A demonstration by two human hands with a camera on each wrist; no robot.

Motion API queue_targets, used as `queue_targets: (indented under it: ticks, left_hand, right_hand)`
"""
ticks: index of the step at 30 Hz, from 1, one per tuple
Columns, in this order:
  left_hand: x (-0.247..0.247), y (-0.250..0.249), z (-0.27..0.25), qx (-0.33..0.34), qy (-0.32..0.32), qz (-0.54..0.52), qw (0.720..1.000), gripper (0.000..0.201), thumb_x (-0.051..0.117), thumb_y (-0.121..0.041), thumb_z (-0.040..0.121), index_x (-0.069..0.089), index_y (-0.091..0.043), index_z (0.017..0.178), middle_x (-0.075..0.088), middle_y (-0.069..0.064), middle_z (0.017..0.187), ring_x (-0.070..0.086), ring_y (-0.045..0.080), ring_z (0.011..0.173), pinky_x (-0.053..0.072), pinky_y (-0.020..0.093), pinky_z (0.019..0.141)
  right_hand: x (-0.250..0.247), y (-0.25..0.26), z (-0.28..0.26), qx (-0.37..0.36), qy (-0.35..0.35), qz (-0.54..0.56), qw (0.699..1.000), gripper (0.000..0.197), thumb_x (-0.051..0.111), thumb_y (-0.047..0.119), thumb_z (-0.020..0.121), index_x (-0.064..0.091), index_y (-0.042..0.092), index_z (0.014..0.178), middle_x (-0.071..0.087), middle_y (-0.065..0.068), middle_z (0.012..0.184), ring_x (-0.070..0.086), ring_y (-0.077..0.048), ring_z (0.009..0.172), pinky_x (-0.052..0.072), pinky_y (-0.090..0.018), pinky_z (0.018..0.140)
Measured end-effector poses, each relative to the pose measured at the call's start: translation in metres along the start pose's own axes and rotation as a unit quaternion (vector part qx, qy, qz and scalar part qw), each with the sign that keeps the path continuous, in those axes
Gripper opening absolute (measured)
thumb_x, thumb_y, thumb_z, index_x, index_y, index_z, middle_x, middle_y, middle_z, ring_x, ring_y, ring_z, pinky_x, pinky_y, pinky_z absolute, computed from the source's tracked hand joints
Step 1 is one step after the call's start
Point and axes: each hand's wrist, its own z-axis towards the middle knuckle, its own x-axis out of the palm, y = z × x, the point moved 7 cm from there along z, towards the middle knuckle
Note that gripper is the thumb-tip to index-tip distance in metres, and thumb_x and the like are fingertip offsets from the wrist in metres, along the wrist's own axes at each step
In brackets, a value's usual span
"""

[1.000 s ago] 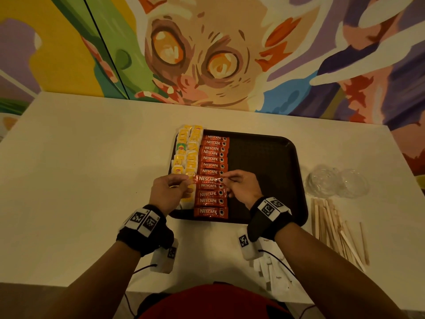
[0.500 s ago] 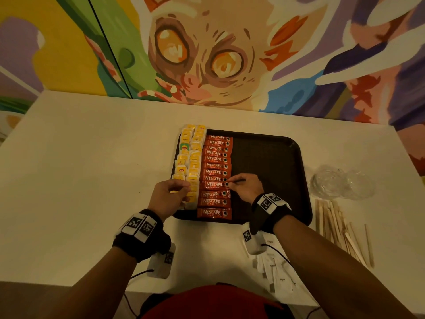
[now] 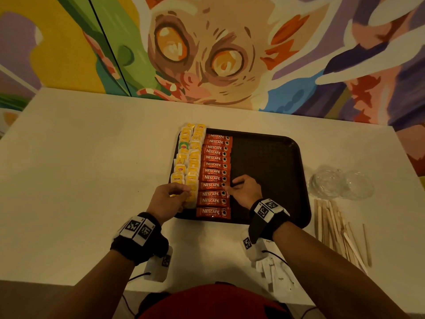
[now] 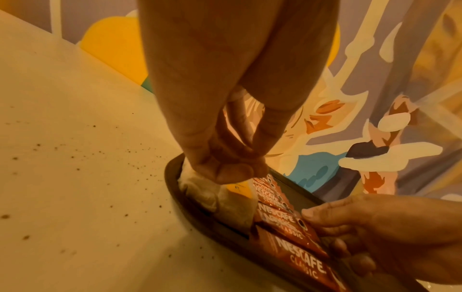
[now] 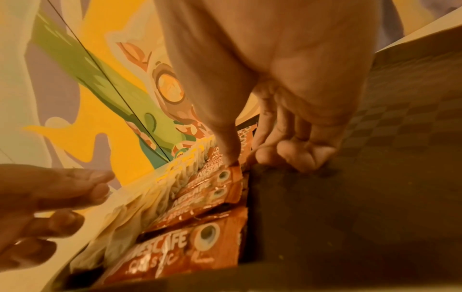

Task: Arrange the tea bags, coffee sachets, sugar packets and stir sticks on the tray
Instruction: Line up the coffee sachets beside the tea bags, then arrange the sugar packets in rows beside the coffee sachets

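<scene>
A dark tray holds two columns of yellow tea bags at its left and one column of red coffee sachets beside them. My right hand pinches the right end of one sachet low in the column. In the right wrist view its thumb lies on top and the other fingers are curled on the tray floor. My left hand hovers over the near tea bags, its thumb and fingertips pinched on the top of a tea bag.
Wooden stir sticks lie loose on the white table right of the tray. White sugar packets sit at the near edge under my right forearm. Clear plastic lids rest beyond the sticks. A painted wall backs the table.
The sachet that both hands held by its ends a second ago now lies in the column. My left hand has let go of it and moved onto the tea bags. My right hand stays at the sachet's right end.
</scene>
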Motion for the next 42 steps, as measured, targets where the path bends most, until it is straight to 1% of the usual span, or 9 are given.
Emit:
queue_targets:
  ticks: [9,14,20,25,30,32,35,39,42]
  left_hand:
    - [0.002,0.011,-0.009,-0.015,0.033,0.027,0.999,0.007,0.065,-0.018,0.09,0.067,-0.015,0.097,0.066,0.002,0.1,0.066,0.018,0.074,0.052,0.024,0.06]
    - [0.012,0.004,-0.014,-0.007,0.069,0.019,0.997,0.009,0.067,-0.012,0.088,0.068,-0.009,0.096,0.067,0.004,0.096,0.066,0.018,0.071,0.054,0.027,0.062]
    - [0.056,-0.001,-0.028,0.023,0.206,0.103,0.973,0.008,0.062,-0.013,0.092,0.069,-0.012,0.096,0.067,0.002,0.094,0.066,0.014,0.069,0.055,0.024,0.061]
    - [0.108,-0.004,-0.047,0.079,0.305,0.208,0.926,0.014,0.059,-0.016,0.094,0.067,-0.014,0.106,0.063,-0.003,0.097,0.061,0.007,0.078,0.048,0.013,0.058]
    - [0.157,-0.007,-0.059,0.104,0.278,0.284,0.912,0.028,0.06,-0.033,0.093,0.063,-0.019,0.118,0.061,-0.005,0.113,0.058,0.007,0.097,0.045,0.015,0.076]
    - [0.176,-0.006,-0.066,0.087,0.266,0.31,0.908,0.032,0.057,-0.04,0.093,0.062,-0.018,0.116,0.062,-0.002,0.113,0.059,0.01,0.097,0.048,0.023,0.081]
    - [0.201,-0.003,-0.073,0.086,0.231,0.409,0.879,0.051,0.051,-0.055,0.091,0.055,-0.015,0.123,0.053,0.004,0.124,0.052,0.019,0.111,0.045,0.032,0.096]
    - [0.215,0.001,-0.081,0.038,0.185,0.49,0.851,0.078,0.047,-0.07,0.084,0.039,-0.014,0.138,0.033,0.011,0.144,0.038,0.03,0.131,0.041,0.043,0.105]
    - [0.221,0.0,-0.086,0.031,0.157,0.516,0.842,0.081,0.049,-0.069,0.084,0.033,-0.014,0.142,0.026,0.011,0.15,0.033,0.032,0.135,0.042,0.045,0.103]
  right_hand:
    - [0.001,-0.005,-0.008,0.016,-0.006,-0.015,1.0,0.035,0.074,0.023,0.086,0.057,0.015,0.115,0.069,-0.003,0.107,0.062,-0.01,0.088,0.045,-0.018,0.063]
    - [-0.023,-0.01,-0.026,0.01,-0.062,0.016,0.998,0.025,0.072,0.025,0.088,0.06,0.019,0.108,0.059,0.011,0.085,0.058,-0.001,0.075,0.046,-0.017,0.061]
    - [-0.081,-0.049,-0.07,0.003,-0.116,0.036,0.993,0.009,0.072,0.02,0.088,0.065,0.026,0.089,0.066,0.01,0.088,0.065,-0.007,0.085,0.057,-0.027,0.076]
    - [-0.113,-0.084,-0.102,-0.023,-0.12,-0.039,0.992,0.015,0.069,0.016,0.089,0.063,0.026,0.081,0.066,0.009,0.083,0.063,-0.007,0.078,0.043,-0.007,0.056]
    - [-0.12,-0.116,-0.116,-0.034,-0.061,-0.14,0.988,0.012,0.073,0.029,0.085,0.064,0.026,0.092,0.061,0.009,0.092,0.058,-0.008,0.081,0.045,-0.016,0.07]
    - [-0.118,-0.127,-0.117,-0.03,-0.007,-0.221,0.975,0.032,0.075,0.043,0.08,0.06,0.032,0.106,0.055,0.004,0.111,0.053,-0.016,0.103,0.047,-0.031,0.09]
    - [-0.116,-0.135,-0.122,-0.039,0.078,-0.29,0.953,0.065,0.078,0.053,0.071,0.049,0.038,0.127,0.037,0.004,0.131,0.033,-0.021,0.123,0.037,-0.04,0.106]
    - [-0.106,-0.14,-0.125,-0.091,0.123,-0.347,0.925,0.091,0.083,0.055,0.062,0.034,0.044,0.138,0.019,0.002,0.14,0.02,-0.025,0.129,0.037,-0.05,0.107]
    - [-0.102,-0.143,-0.122,-0.127,0.105,-0.36,0.918,0.087,0.083,0.048,0.067,0.036,0.039,0.139,0.017,-0.001,0.144,0.021,-0.026,0.131,0.036,-0.041,0.108]
